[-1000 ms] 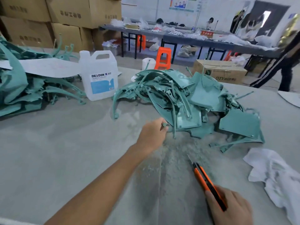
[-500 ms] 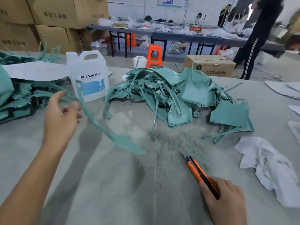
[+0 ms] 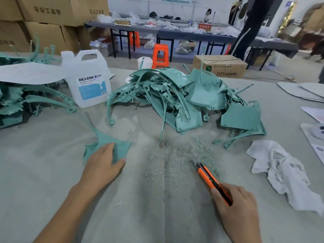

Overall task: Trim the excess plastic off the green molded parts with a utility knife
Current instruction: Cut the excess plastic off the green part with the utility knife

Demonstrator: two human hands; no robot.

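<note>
A green molded part (image 3: 121, 149) lies flat on the table, its thin stem running up and left. My left hand (image 3: 103, 163) rests palm down on its wide end, thumb along the near edge. My right hand (image 3: 240, 209) grips an orange utility knife (image 3: 213, 184), blade pointing up and left, well to the right of that part. A large heap of green parts (image 3: 189, 100) sits behind the work spot. A second green pile (image 3: 21, 100) lies at the far left. Green shavings (image 3: 177, 155) are scattered between my hands.
A white DEXCON jug (image 3: 87, 79) stands behind the held part. A crumpled white cloth (image 3: 284, 171) lies at the right, with paper sheets (image 3: 305, 92) beyond it. Cardboard boxes (image 3: 52, 18), an orange stool (image 3: 160, 56) and a standing person (image 3: 249, 27) are past the table.
My left hand reached into the heap, lifted out a long green part by its thin end, and now lies on the wide end of a part on the table. The knife hand stayed put.
</note>
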